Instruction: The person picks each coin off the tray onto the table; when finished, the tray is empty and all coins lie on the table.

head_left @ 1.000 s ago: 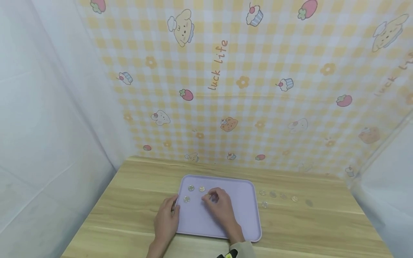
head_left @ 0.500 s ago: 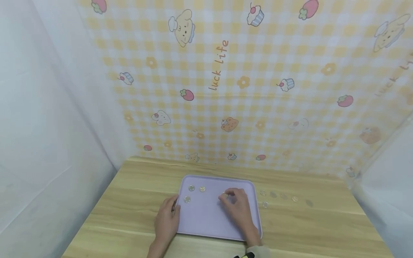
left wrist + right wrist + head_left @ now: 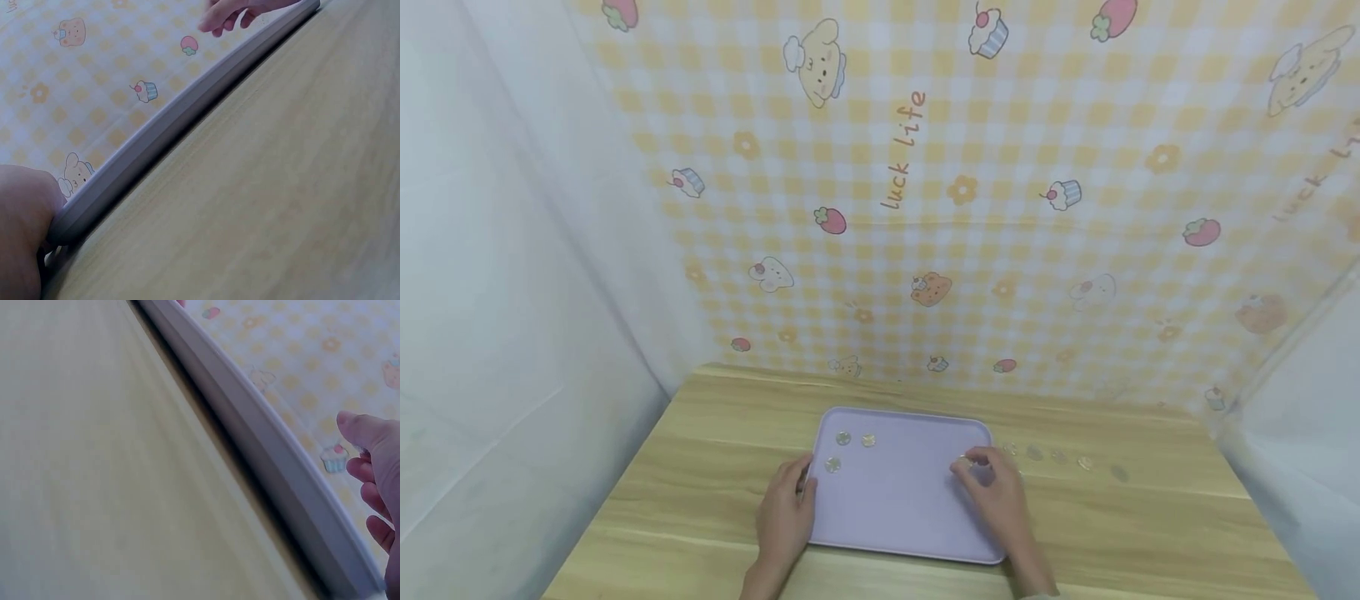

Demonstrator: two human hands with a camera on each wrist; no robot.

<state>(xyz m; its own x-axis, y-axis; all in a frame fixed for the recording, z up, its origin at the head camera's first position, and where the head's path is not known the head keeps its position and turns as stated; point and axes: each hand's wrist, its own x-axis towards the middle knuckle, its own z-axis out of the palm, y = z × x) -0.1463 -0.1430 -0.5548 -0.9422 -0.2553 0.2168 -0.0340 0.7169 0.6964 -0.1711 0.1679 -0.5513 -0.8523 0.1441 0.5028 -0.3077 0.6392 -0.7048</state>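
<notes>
A pale purple tray [image 3: 895, 500] lies on the wooden table. My left hand [image 3: 785, 517] grips its left edge, thumb at the rim and fingers along the side; the left wrist view shows this hand [image 3: 25, 219] at the tray's corner. Over the tray's right part, my right hand [image 3: 1000, 496] pinches a coin [image 3: 965, 461] between thumb and fingers. In the right wrist view the right hand [image 3: 381, 475] is above the rim with curled fingers. Three coins rest at the tray's upper left: one [image 3: 843, 437], another [image 3: 868, 440] and a third [image 3: 832, 465].
Several coins lie on the table [image 3: 1135, 533] right of the tray, among them a golden one [image 3: 1085, 463] and a dull one [image 3: 1119, 473]. My right hand partly covers one of them. A yellow checked cloth [image 3: 850, 250] hangs behind the table, with white sheets at both sides.
My right hand has moved right across the tray, from near its middle to its right edge, with the coin between its fingers. The left hand keeps its grip, and the tray has stayed in place.
</notes>
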